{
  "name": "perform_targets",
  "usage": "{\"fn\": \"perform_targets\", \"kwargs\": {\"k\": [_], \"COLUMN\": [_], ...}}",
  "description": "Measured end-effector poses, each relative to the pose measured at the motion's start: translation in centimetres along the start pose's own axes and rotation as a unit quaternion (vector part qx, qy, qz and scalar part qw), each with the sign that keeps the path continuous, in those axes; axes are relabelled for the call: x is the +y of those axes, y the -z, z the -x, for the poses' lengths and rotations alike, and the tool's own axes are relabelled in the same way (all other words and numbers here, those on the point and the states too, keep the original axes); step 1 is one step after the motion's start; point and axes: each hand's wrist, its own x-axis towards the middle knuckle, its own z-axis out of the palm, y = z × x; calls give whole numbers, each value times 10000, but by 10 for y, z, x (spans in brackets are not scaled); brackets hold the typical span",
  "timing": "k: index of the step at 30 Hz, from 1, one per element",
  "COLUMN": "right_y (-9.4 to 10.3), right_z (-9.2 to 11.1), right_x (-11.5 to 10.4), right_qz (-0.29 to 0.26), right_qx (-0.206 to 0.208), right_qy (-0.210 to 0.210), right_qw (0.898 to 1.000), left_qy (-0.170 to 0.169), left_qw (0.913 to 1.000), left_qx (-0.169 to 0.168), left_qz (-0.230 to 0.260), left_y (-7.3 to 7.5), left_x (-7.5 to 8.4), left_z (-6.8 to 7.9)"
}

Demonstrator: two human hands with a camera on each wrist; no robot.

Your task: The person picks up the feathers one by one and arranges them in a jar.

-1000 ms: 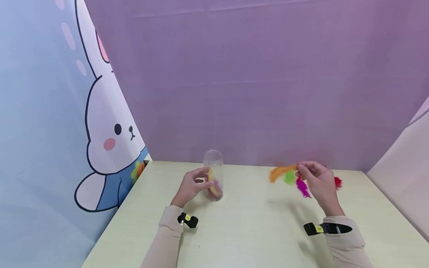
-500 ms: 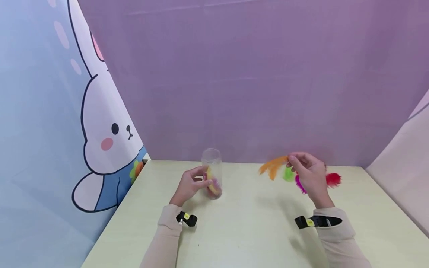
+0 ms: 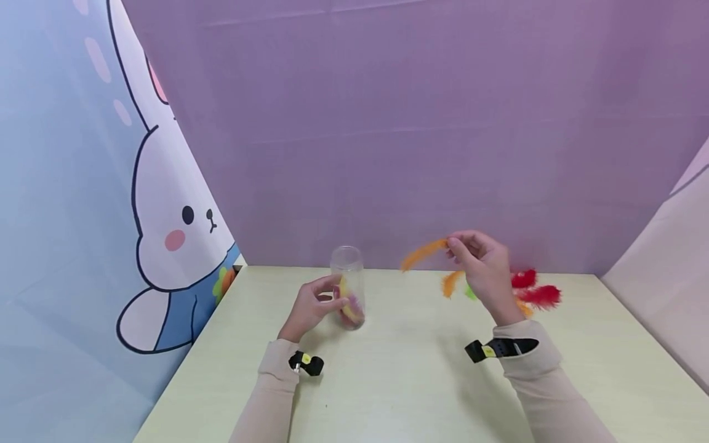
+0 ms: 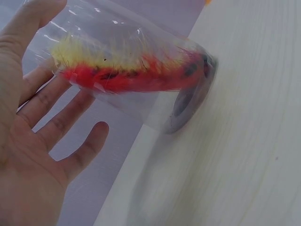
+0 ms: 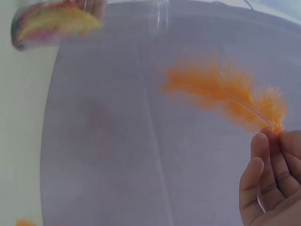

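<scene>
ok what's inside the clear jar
Inside the clear jar are a yellow feather, a red feather and something purple. They overlap, and the left hand covers part of the jar in the head view, so anything behind them is hidden.

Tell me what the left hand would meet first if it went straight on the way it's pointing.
The left hand would meet the clear jar first, since it holds it now. Beyond, the purple backdrop seems next, though depth is unclear.

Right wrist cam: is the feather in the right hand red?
No, the right hand pinches an orange feather by one end.
</scene>
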Motion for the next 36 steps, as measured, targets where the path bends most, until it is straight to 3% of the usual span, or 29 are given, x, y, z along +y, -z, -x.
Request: {"fn": "perform_targets", "kwargs": {"k": [14,36], "right_y": [-37,-79], "right_z": [-22,-37], "right_x": [-26,-40], "right_qz": [-99,-575], "right_qx": [-107,-481], "right_qy": [440,345], "right_qw": [9989,9966], "left_qy": [152,-50], "left_qw": [9999,10000], "left_qx": [73,72], "left_qz": [0,18], "left_y": [0,0], "left_x": [1,-1], "left_z": [0,0]}}
